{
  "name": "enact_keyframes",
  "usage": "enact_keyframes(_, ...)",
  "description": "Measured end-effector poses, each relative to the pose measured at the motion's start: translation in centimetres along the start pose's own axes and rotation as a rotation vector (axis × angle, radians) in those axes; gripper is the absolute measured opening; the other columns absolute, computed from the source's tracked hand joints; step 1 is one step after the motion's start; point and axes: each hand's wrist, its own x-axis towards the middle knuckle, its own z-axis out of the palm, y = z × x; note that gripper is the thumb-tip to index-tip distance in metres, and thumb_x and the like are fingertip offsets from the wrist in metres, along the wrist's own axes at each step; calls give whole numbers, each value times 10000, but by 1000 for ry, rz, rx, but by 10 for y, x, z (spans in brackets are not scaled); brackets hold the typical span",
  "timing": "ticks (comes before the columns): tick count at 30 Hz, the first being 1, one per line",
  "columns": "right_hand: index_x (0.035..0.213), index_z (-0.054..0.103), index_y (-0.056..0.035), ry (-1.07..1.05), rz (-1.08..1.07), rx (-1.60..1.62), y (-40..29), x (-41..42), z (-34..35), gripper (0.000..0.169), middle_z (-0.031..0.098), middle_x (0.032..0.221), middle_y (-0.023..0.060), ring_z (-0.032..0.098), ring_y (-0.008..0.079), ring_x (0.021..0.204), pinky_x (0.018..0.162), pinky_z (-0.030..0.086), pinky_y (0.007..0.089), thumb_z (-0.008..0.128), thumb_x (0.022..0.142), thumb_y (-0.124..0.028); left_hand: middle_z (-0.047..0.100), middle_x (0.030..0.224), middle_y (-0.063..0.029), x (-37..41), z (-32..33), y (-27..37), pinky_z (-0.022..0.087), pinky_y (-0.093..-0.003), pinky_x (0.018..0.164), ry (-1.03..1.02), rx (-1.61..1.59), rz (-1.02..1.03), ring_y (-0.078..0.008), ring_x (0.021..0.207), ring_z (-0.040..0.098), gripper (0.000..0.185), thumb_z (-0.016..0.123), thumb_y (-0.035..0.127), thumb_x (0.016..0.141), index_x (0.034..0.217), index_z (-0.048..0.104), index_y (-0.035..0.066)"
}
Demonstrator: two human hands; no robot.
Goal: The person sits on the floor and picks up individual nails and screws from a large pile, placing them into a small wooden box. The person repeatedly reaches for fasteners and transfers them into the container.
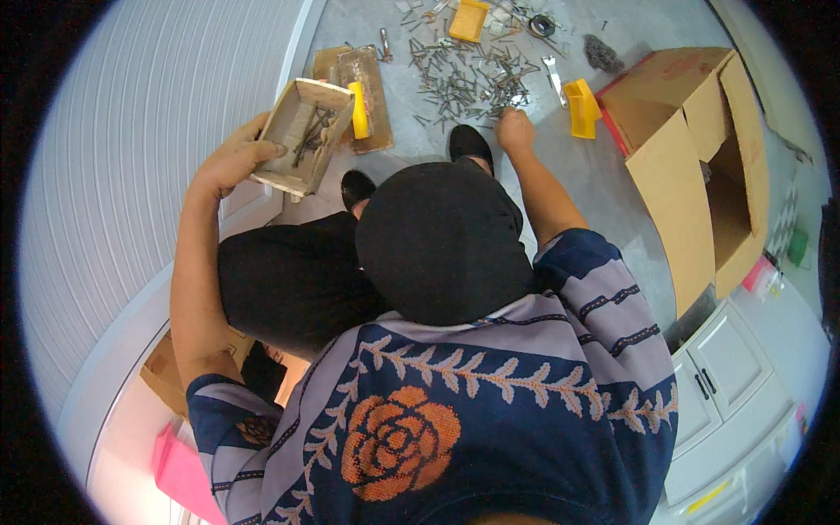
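My left hand [237,157] grips the near left side of a worn, light-coloured open box [289,125], its thumb over the rim. Several long screws or nails [314,136] lie inside the tilted box. My right hand [515,129] is low at the near right edge of a spread pile of screws or nails [469,82] on the grey floor. Its fingers point away from me and are mostly hidden, so whether they pinch anything is unclear. A yellow handle [358,110] lies on a stained, flat trowel-like plate [369,72] just right of the box.
An open cardboard box [669,170] stands at the right. Near it lie yellow plastic bins [581,108], a metal wrench-like tool [555,80] and grey wire wool [602,54]. Farther off are another yellow bin [468,20] and a black tape roll [542,25]. A ribbed wall [151,131] rises at left.
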Motion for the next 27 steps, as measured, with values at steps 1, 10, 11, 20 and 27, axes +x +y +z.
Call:
enact_keyframes(1, 914, 617, -58, -3, -2, -13, -2, 0, -1, 198, 604, 953, 204, 621, 377, 841, 725, 498, 463, 498, 806, -175, 563, 1088, -120, 0, 0, -1, 448, -292, 810, 6, 0, -8, -185, 947, 550, 623, 553, 204, 728, 1304, 416, 10)
enact_keyframes(10, 941, 594, -45, -80, -74, -77, -4, -1, -15, 210, 587, 992, 209, 620, 379, 856, 728, 498, 463, 455, 833, -159, 561, 1095, -130, -1, 1, 2, 446, -293, 815, -10, -39, 6, -193, 955, 547, 640, 557, 213, 725, 1315, 407, 15)
enact_keyframes(11, 940, 593, -44, -72, -91, -70, -4, -2, -16, 208, 588, 989, 210, 619, 378, 862, 730, 498, 463, 457, 832, -158, 562, 1093, -130, -1, 0, 1, 447, -294, 815, -8, -22, 7, -193, 955, 547, 645, 554, 217, 723, 1316, 405, 14)
enact_keyframes(20, 889, 583, 5, -32, -107, -59, 25, -2, 7, 195, 617, 869, 232, 617, 377, 835, 739, 499, 443, 528, 762, -132, 561, 1081, -131, 2, -4, -7, 448, -297, 807, -20, 13, 71, -189, 947, 543, 658, 534, 234, 707, 1309, 405, 3)
enact_keyframes(27, 788, 607, -8, -44, -23, 308, 11, 1, -12, 169, 643, 762, 198, 644, 314, 747, 664, 499, 391, 596, 747, -171, 567, 1040, -114, -2, -4, -11, 458, -290, 753, 44, 51, 91, -178, 891, 544, 645, 540, 225, 690, 1287, 428, 7)
